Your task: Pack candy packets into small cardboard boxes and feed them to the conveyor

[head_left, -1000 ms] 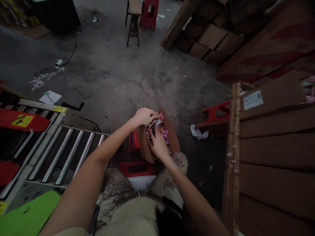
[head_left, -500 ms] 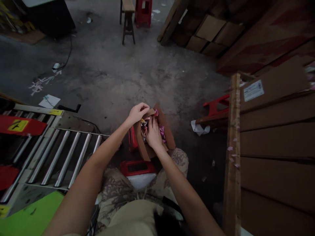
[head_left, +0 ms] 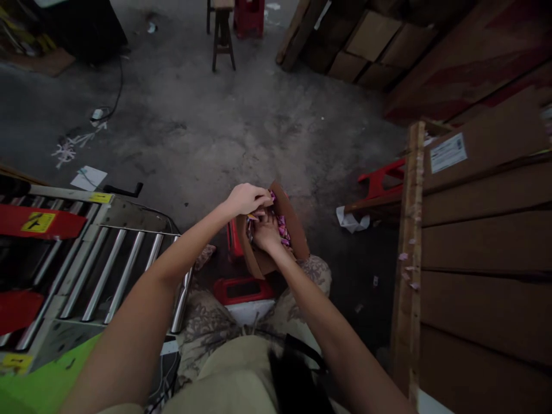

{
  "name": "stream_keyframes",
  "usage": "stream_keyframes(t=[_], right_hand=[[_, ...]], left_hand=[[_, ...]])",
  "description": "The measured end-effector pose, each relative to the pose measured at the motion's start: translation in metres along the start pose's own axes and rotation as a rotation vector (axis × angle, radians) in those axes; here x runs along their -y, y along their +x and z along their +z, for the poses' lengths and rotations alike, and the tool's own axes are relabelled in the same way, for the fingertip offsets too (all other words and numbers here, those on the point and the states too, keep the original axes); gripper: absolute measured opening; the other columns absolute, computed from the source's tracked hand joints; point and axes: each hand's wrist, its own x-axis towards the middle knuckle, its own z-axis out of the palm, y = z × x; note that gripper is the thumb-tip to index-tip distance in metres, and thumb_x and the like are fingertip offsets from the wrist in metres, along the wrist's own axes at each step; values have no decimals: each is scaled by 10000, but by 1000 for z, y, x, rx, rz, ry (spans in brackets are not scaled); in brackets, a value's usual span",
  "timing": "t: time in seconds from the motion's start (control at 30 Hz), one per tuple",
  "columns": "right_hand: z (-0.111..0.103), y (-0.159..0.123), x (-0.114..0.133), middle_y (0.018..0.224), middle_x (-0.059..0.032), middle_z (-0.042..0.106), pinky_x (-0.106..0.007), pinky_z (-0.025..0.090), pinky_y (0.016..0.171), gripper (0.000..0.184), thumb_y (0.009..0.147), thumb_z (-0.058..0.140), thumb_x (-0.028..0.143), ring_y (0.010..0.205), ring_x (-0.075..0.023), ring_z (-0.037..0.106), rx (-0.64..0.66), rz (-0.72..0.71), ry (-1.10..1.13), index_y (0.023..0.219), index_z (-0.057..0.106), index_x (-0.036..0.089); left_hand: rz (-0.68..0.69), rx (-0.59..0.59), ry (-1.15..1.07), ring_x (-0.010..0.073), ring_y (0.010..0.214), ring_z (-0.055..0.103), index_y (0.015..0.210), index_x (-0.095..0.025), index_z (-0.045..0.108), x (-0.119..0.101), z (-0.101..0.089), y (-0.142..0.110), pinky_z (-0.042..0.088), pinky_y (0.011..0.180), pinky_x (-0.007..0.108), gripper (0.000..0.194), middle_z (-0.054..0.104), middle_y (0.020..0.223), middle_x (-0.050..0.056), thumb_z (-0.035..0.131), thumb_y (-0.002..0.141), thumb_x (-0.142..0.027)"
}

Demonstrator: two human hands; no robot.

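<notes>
A small open cardboard box (head_left: 296,230) sits on a red stool (head_left: 241,288) in front of my knees. It is full of small pink and red wrapped packets (head_left: 282,227). My left hand (head_left: 246,199) is curled over the box's far left rim, fingers bent down onto the packets. My right hand (head_left: 265,231) is inside the box, its fingers closed among the packets; what they grip is hidden.
A roller conveyor (head_left: 107,267) with red guards stands at the left. Stacked cardboard cartons (head_left: 483,241) and a wooden post (head_left: 409,241) fill the right. A tipped red stool (head_left: 382,178), crumpled paper (head_left: 351,221), a wooden bench (head_left: 222,31) and a cable lie on the concrete floor.
My right hand went from lying flat on the packets to pushing deeper with fingers curled. My left hand slid over the box rim toward it. The view tilted slightly.
</notes>
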Motion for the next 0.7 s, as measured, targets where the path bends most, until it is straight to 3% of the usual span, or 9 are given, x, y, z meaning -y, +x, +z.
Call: stream_keyframes(t=[0.1, 0.2, 0.27, 0.37, 0.4, 0.47, 0.57, 0.63, 0.7], right_hand=[[-19, -5, -5, 1487, -156, 431, -416, 330, 1144, 391, 866, 441, 144, 1392, -253, 383, 11, -51, 154, 1201, 642, 119], [-53, -18, -12, 1437, -84, 508, -347, 385, 1117, 378, 868, 425, 160, 1350, -198, 448, -21, -125, 291, 1157, 668, 175], [-78, -28, -23, 1324, -75, 604, -363, 404, 1103, 352, 906, 425, 223, 1273, -203, 524, -130, -152, 377, 1145, 682, 198], [-102, -36, -41, 1297, -122, 608, -439, 394, 1099, 417, 911, 498, 385, 1242, -256, 537, -347, -42, 407, 1247, 625, 175], [-102, -37, -43, 1329, -146, 581, -469, 391, 1093, 507, 888, 535, 435, 1260, -280, 518, -340, 1, 411, 1312, 573, 159], [-89, -41, -37, 1421, -193, 489, -522, 387, 1077, 749, 820, 615, 529, 1318, -334, 455, -186, 41, 387, 1434, 436, 138], [-54, -51, -6, 1567, -255, 224, -662, 312, 1058, 1147, 673, 725, 662, 1417, -457, 243, -28, 107, 166, 1537, 213, 110], [-36, -60, 14, 1596, -261, 90, -721, 264, 1035, 1251, 637, 739, 693, 1431, -497, 138, -51, 157, 1, 1555, 132, 98], [-28, -67, 22, 1602, -247, 82, -712, 274, 1028, 1211, 664, 724, 679, 1432, -480, 142, -60, 162, -67, 1558, 134, 114]], left_hand=[[-178, -51, 57, 220, 860, 672, 893, -219, 735, -5, 16, 14, 440, 733, 288, 334, 743, 899, 76, 450, 943, -386], [-330, -108, 100, 264, 909, 678, 995, -188, 704, -8, 31, 20, 451, 770, 326, 355, 731, 966, 136, 403, 964, -373], [-396, -129, 123, 279, 932, 682, 1062, -164, 672, -10, 37, 20, 453, 797, 342, 375, 720, 991, 170, 370, 980, -370], [-455, -139, 140, 284, 970, 683, 1114, -135, 632, -12, 43, 19, 446, 843, 354, 392, 714, 985, 196, 327, 999, -353], [-467, -135, 141, 286, 976, 684, 1126, -127, 622, -13, 44, 20, 445, 851, 358, 389, 713, 978, 202, 321, 1002, -340], [-487, -121, 145, 284, 976, 687, 1161, -115, 600, -12, 45, 22, 447, 851, 356, 361, 713, 969, 208, 324, 999, -281], [-529, -96, 118, 273, 969, 690, 1189, -124, 586, -9, 44, 27, 455, 829, 340, 327, 715, 967, 194, 345, 977, -191], [-578, -142, 22, 276, 981, 684, 1166, -141, 598, -6, 41, 28, 461, 829, 346, 322, 712, 976, 182, 344, 987, -222], [-629, -297, -143, 267, 1025, 663, 1149, -153, 600, -3, 36, 21, 461, 867, 360, 354, 696, 1035, 175, 297, 1007, -271]])
